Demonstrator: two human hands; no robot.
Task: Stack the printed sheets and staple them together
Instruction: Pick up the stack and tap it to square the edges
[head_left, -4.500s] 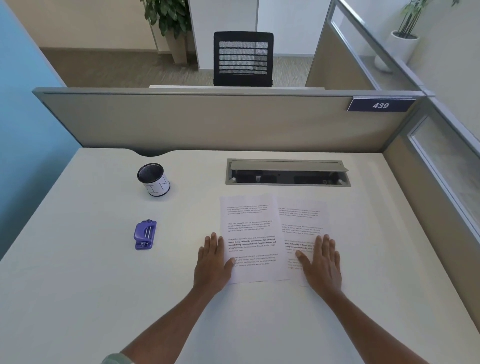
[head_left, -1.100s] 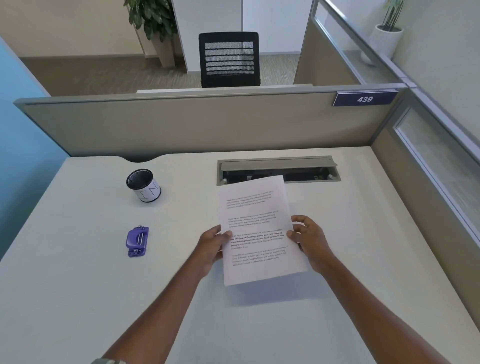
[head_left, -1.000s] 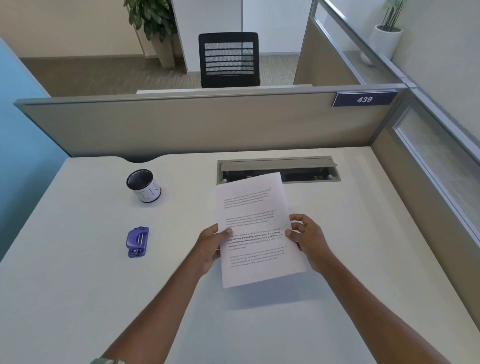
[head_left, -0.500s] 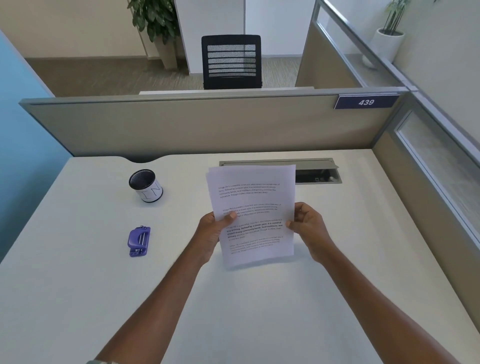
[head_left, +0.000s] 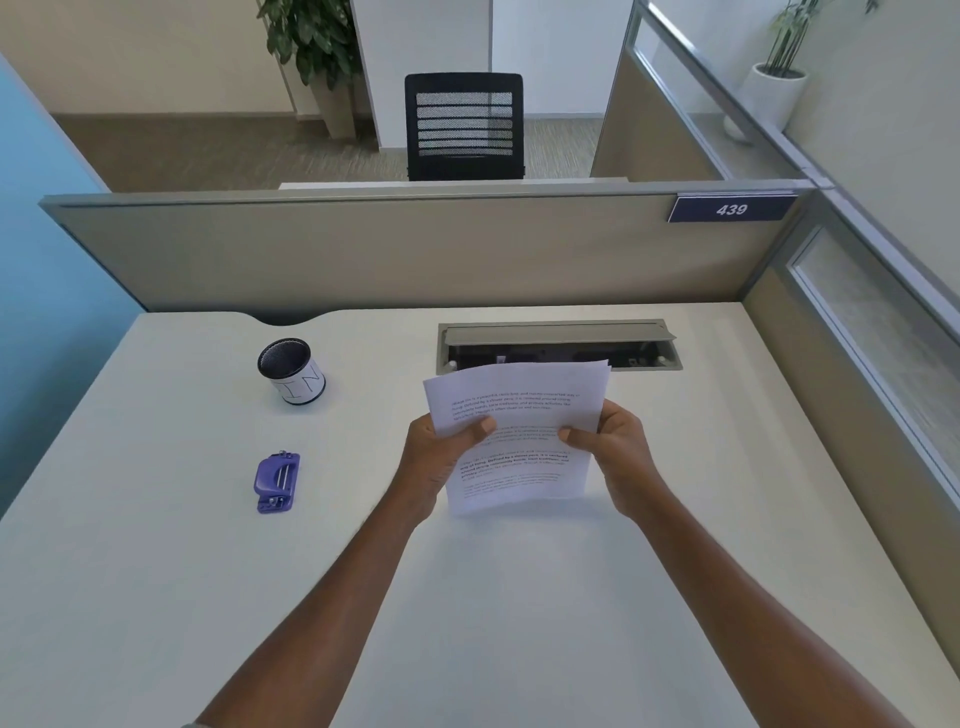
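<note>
The white printed sheets of paper (head_left: 519, 397) are up off the white tabletop (head_left: 156, 597), held between both hands in front of the person, roughly at the middle of the desk. They tilt back, with the printed side facing the person. At the top right corner a second edge peeks out, so the sheets are not quite flush. Whether the bottom edge touches the tabletop I cannot tell.

The left hand (head_left: 434, 457) pinches the left edge, thumb pressed on the printed face and fingers curled out of sight behind. The right hand (head_left: 621, 452) grips the right edge the same way, thumb on the front.

Well to the left lies a small purple stapler (head_left: 278, 482), untouched. Beyond it stands a round black-and-white pen cup (head_left: 291, 371). Just behind the top of the sheets is a grey open cable tray (head_left: 556, 332) sunk into the tabletop. A beige partition (head_left: 389, 254) closes off the back, bearing a dark blue plate marked 439 (head_left: 731, 209), and a black mesh chair (head_left: 464, 124) stands behind it.
</note>
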